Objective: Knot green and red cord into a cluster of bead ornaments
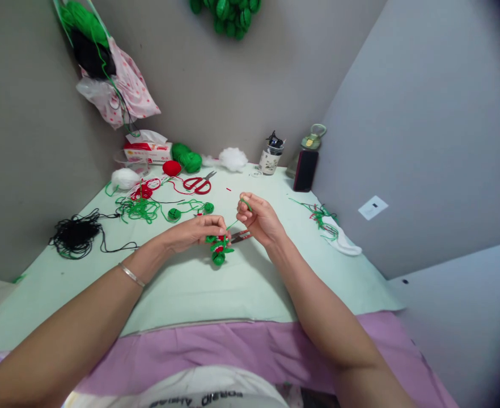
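I see L hand (pixel 199 231) w/ fingers pinched together on green crochet piece (pixel 219 252), approx mid-table (pixel 250 283). R hand (pixel 259 218) is just right of it, fingertips clamped on green yarn strand (pixel 233 225) running down to the piece. Under R hand lie small scissors (pixel 241 236). Farther back are red scissors (pixel 199 183).

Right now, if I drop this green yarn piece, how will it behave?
The green yarn piece in your left hand looks soft, light, probably squashy. Its ball end might roll; leafy bits should stop it. The green strand in your right hand likely trails limp.
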The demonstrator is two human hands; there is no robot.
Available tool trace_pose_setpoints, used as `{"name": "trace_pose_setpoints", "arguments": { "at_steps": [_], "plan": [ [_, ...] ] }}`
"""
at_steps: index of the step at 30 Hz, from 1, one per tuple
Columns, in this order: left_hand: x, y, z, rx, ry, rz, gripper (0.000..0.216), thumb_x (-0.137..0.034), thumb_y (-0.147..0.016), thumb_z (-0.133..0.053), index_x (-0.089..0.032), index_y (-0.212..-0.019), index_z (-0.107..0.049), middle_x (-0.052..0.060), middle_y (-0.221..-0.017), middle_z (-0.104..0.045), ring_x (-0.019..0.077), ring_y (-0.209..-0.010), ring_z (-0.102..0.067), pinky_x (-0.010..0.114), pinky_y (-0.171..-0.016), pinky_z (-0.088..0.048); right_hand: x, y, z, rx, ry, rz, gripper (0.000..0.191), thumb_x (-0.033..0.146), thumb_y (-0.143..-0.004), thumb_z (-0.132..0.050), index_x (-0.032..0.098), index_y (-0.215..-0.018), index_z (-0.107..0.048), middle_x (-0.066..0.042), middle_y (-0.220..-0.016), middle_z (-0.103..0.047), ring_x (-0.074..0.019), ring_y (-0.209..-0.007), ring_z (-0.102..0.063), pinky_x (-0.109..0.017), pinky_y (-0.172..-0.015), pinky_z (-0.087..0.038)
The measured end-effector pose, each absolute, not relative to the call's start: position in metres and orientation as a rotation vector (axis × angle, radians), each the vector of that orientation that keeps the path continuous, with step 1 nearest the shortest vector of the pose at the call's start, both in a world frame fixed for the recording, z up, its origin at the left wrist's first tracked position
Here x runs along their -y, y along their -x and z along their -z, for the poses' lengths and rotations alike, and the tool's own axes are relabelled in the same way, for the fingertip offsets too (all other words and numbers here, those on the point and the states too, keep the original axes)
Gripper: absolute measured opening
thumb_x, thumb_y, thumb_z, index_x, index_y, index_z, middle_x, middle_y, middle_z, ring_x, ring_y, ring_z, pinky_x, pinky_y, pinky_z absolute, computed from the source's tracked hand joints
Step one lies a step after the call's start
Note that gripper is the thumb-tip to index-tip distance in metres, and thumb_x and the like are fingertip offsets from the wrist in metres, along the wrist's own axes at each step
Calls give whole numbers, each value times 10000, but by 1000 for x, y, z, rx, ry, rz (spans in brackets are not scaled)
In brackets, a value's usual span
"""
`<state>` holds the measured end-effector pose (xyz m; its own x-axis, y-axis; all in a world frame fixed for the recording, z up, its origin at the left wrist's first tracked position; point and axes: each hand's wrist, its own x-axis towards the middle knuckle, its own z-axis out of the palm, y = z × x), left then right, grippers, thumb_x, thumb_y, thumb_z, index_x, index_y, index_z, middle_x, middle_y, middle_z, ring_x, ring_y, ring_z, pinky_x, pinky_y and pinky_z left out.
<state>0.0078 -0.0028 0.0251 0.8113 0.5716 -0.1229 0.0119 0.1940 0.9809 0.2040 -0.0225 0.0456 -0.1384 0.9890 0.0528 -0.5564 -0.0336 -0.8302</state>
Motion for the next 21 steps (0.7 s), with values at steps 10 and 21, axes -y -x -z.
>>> {"name": "trace_pose_setpoints", "arguments": {
  "at_steps": [10,21],
  "plan": [
    [-2,-6,-31,-659,-1085,-701,384,-226,-759,-780,-178,-1110,-630,28,-905,-675,127,-751,-646,232,-660,-497,17,-211,-41,857,718,-1444,211,225,-684,-802,177,-841,-670,7,-754,-703,-41,-536,-487,-197,-625,-510],
    [-5,-10,-26,-695,-1028,-976,374,-195,-794,-760,-170,-1111,-563,32,-845,-727,154,-764,-722,303,-806,-584,23,-204,-40,1099,837,-1166,214,328,-713,-789,194,-828,-668,6,-823,-699,-95,-663,-614,-269,-717,-533]
  ]
}}
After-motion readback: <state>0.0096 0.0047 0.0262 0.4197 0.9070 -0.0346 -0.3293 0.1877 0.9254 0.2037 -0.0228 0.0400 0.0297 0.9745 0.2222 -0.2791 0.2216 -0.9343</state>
